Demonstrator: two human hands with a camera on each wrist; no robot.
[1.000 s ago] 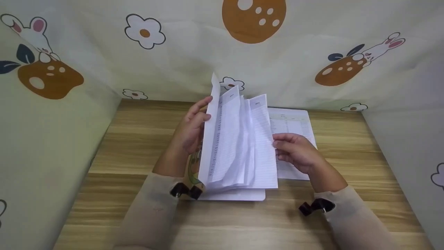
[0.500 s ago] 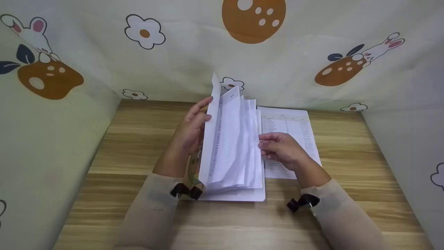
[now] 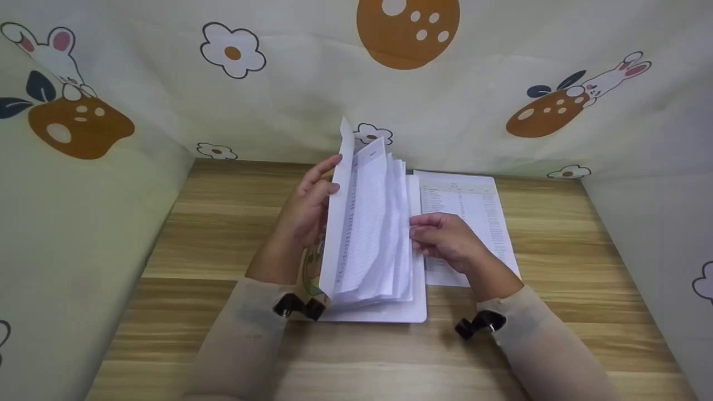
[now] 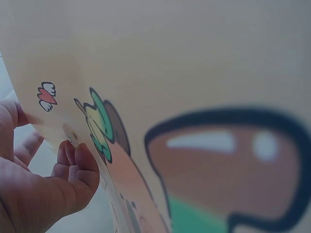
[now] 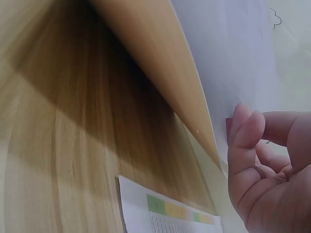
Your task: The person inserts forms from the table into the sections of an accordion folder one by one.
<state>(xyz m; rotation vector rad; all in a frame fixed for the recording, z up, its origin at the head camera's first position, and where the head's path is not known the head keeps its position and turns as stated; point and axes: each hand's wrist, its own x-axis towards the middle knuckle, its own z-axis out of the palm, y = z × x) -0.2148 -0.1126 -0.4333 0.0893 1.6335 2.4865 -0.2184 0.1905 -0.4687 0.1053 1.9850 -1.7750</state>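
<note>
In the head view, a notebook (image 3: 367,223) with lined white pages stands partly opened on the wooden table. My left hand (image 3: 303,209) grips its raised front cover at the left edge, fingers bent round it. That cover's cartoon outer face (image 4: 209,82) fills most of the left wrist view. At the right, my right hand (image 3: 445,239) pinches the free edge of the pages between thumb and fingers. Seen from the right wrist, the same hand (image 5: 267,170) holds the pages while the back cover (image 5: 160,63) curves below. Several pages fan between the covers.
A printed sheet (image 3: 479,217) with a table on it lies right of the notebook, partly behind my right hand. Wood-grain table (image 3: 223,234) surrounds both. Patterned cloth walls (image 3: 295,106) rise at the back and both sides.
My right hand has moved left, bringing the pages in toward the others, so the back cover's right edge and more of the printed sheet show. My left hand has stayed in place.
</note>
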